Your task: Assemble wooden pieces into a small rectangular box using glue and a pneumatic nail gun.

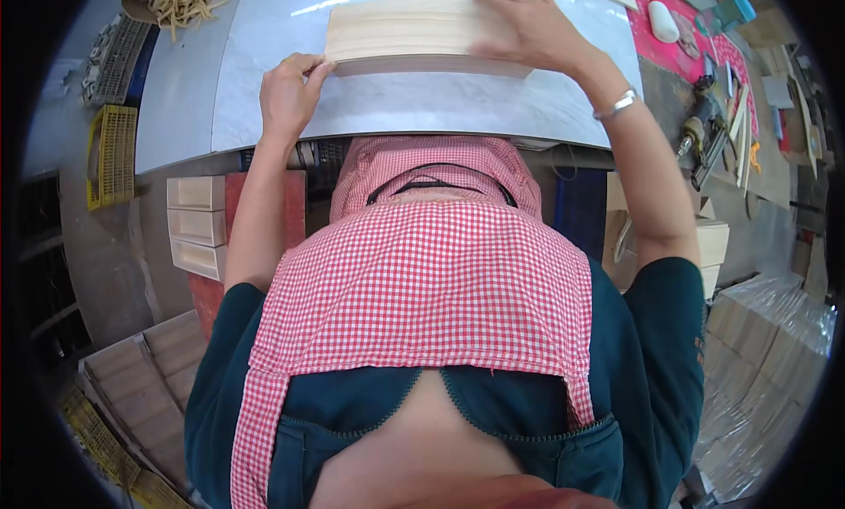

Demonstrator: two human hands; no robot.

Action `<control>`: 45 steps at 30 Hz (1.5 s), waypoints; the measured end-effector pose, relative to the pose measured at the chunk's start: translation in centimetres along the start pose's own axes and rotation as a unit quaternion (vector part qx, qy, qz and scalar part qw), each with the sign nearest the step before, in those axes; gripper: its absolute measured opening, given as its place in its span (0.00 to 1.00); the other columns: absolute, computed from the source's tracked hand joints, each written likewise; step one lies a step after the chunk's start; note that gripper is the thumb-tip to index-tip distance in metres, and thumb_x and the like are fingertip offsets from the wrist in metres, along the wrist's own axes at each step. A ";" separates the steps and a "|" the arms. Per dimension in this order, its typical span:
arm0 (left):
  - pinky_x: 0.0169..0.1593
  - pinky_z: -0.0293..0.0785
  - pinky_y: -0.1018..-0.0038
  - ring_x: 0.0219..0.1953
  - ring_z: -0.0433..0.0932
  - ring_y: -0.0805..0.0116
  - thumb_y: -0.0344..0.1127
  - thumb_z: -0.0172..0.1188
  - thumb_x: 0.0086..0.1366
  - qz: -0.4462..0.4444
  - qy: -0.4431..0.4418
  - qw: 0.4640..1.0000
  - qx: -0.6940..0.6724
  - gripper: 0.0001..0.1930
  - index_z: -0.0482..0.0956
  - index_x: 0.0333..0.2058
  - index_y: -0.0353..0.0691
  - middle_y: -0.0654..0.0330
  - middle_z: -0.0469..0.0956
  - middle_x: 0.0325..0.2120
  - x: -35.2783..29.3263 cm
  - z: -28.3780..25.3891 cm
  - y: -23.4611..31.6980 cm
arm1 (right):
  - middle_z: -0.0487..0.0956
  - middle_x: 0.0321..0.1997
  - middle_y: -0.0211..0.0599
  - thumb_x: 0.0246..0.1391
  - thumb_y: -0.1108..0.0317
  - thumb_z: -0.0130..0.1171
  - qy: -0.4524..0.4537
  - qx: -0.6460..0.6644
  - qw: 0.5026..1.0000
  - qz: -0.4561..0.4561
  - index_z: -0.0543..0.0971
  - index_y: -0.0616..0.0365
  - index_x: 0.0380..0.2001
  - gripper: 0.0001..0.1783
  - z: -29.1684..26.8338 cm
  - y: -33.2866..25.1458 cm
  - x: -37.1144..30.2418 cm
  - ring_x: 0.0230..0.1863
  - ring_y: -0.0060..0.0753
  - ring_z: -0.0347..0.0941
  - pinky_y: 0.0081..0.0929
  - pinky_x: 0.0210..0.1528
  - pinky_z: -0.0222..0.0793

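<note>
A long, pale wooden box (396, 29) lies on the light marbled worktop in front of me, its grained top and near side showing. Whether it is hollow cannot be seen. At its near left corner, my left hand (289, 95) pinches the edge between thumb and fingers. Over the right end lies my right hand (532, 29), slightly blurred, its fingers stretched out and apart across the top. That hand hides the far right part of the box. A silver bracelet (616, 104) circles my right wrist.
Thin wooden strips (185, 0) heap at the worktop's far left. A white bottle (664, 21) stands on red cloth at the far right, with a power tool (695, 130) nearer. Low on the left are a compartmented wooden tray (195, 225) and a yellow crate (113, 157). Plastic-wrapped stacks (766, 368) stand lower right.
</note>
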State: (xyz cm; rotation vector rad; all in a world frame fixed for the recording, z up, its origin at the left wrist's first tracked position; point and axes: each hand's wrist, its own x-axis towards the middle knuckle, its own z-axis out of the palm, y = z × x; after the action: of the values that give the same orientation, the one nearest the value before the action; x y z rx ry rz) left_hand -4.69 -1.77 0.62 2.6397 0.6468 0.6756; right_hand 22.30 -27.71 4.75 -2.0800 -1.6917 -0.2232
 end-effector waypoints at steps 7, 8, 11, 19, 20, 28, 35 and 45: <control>0.34 0.75 0.69 0.27 0.79 0.61 0.39 0.68 0.61 0.000 -0.020 0.999 -0.039 0.14 0.87 0.39 0.32 0.55 0.86 0.31 0.5 -0.3 -0.2 | 0.83 0.35 0.36 0.54 0.71 0.65 0.062 -0.011 0.976 0.209 0.84 0.62 0.39 0.09 -1.2 -1.3 -8.7 0.30 0.35 0.76 0.29 0.36 0.73; 0.35 0.75 0.70 0.27 0.79 0.62 0.39 0.68 0.62 -0.005 -0.022 0.999 -0.040 0.14 0.87 0.39 0.32 0.54 0.86 0.30 0.5 -0.4 -0.1 | 0.83 0.34 0.36 0.54 0.72 0.64 0.063 -0.009 0.974 0.217 0.84 0.62 0.38 0.08 -0.8 -1.9 -9.0 0.29 0.35 0.76 0.29 0.35 0.73; 0.35 0.75 0.70 0.27 0.79 0.62 0.39 0.68 0.62 -0.020 -0.028 0.998 -0.047 0.15 0.87 0.38 0.31 0.54 0.86 0.30 0.8 -0.3 0.0 | 0.82 0.30 0.36 0.54 0.74 0.63 0.064 -0.006 0.968 0.243 0.84 0.64 0.34 0.06 0.2 -3.0 -9.1 0.25 0.35 0.75 0.29 0.32 0.71; 0.36 0.76 0.70 0.27 0.79 0.63 0.37 0.70 0.60 -0.040 -0.057 0.997 -0.017 0.14 0.86 0.37 0.29 0.54 0.86 0.30 1.1 -1.0 0.2 | 0.82 0.27 0.37 0.53 0.76 0.63 0.084 -0.008 0.974 0.212 0.84 0.65 0.30 0.04 0.7 -3.0 -8.5 0.24 0.34 0.73 0.29 0.30 0.70; 0.36 0.76 0.70 0.27 0.79 0.63 0.37 0.70 0.60 -0.039 -0.056 0.997 -0.021 0.14 0.86 0.36 0.29 0.54 0.86 0.30 1.1 -1.1 0.1 | 0.82 0.27 0.37 0.53 0.76 0.63 0.077 -0.007 0.975 0.207 0.84 0.65 0.29 0.04 0.6 -3.0 -8.4 0.23 0.34 0.73 0.29 0.30 0.69; 0.35 0.76 0.72 0.27 0.81 0.62 0.36 0.72 0.58 -0.048 -0.104 0.993 0.015 0.15 0.86 0.39 0.31 0.54 0.86 0.32 1.7 -2.7 1.6 | 0.82 0.27 0.36 0.52 0.76 0.64 0.046 0.057 0.968 0.240 0.86 0.64 0.29 0.04 -0.6 -2.1 -8.6 0.23 0.30 0.73 0.26 0.29 0.69; 0.54 0.72 0.64 0.46 0.81 0.59 0.41 0.73 0.55 0.092 -0.155 0.976 0.125 0.14 0.82 0.34 0.39 0.57 0.82 0.50 6.3 -1.9 11.0 | 0.82 0.29 0.37 0.51 0.73 0.66 0.220 0.203 0.904 0.304 0.86 0.63 0.34 0.07 1.1 -0.2 -7.2 0.24 0.31 0.75 0.23 0.30 0.71; 0.72 0.52 0.47 0.65 0.66 0.51 0.48 0.78 0.46 0.295 -0.204 0.934 -0.007 0.23 0.73 0.30 0.42 0.53 0.67 0.66 8.8 8.2 16.6 | 0.82 0.32 0.34 0.54 0.73 0.67 0.302 0.228 0.853 0.360 0.85 0.63 0.36 0.08 4.5 0.4 -4.2 0.25 0.25 0.73 0.20 0.28 0.70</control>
State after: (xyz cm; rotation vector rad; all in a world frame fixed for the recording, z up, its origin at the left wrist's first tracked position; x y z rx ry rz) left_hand 12.15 -12.96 4.02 2.8336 -0.2814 0.2424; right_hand 20.98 -29.54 -1.05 -1.8433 -0.4735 -0.1791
